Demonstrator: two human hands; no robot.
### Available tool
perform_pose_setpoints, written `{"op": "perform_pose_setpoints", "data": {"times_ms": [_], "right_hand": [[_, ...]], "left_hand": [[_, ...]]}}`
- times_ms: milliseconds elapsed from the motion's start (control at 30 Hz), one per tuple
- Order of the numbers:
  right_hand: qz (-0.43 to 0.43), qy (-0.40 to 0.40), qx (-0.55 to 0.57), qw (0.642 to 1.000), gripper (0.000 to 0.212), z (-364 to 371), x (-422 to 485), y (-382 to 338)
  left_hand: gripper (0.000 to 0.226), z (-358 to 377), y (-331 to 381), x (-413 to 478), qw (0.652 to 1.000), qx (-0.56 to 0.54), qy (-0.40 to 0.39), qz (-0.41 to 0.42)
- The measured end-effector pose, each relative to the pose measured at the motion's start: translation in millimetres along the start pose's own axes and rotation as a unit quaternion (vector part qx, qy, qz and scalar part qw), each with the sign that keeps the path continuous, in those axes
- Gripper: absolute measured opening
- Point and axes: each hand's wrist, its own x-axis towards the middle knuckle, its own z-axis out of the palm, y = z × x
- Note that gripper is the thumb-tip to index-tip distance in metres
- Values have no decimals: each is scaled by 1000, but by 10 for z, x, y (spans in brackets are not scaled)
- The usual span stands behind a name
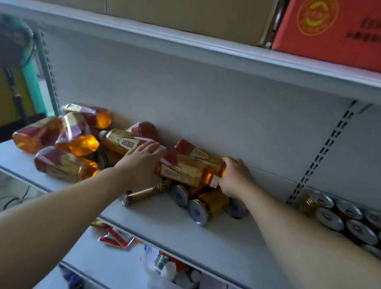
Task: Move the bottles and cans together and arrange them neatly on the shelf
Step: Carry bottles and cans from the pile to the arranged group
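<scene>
- Lying bottle (184, 174) on the shelf (230, 245), long axis left to right, cap pointing right.
- Right hand (236, 176) at that cap end, fingers curled round it.
- Left hand (140, 161) at the bottle's base end, fingers straight, pressing flat.
- Toppled cans (196, 210) just in front of the bottle.

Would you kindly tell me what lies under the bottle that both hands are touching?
Under the bottle, gold cans lie on their sides on the shelf, beside a slim gold bottle. The left hand and right hand hide whatever else sits beneath.
</scene>
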Motion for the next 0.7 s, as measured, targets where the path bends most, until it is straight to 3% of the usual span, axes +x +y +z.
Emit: {"op": "perform_pose_setpoints", "data": {"times_ms": [167,233,333,400,467,567,700], "right_hand": [[-2,-22,-38,999,57,77,288,184],[-11,-48,-17,999,52,99,369,254],[-31,-48,26,998,22,71,465,367],[-42,-31,100,994,21,-1,496,393],[-39,9,222,974,26,-89,488,303],[-17,101,387,916,23,-169,451,-47],[-23,275,434,858,27,-251,329,-501]], "left_hand": [[96,63,33,314,988,98,-5,116],[101,95,5,409,980,146,-16,135],[100,153,-37,497,975,177,-26,133],[95,166,-50,535,971,189,-2,143],[92,166,-86,569,971,171,20,166],[92,134,-176,618,980,69,26,186],[92,77,-281,636,980,-69,62,177]]}}
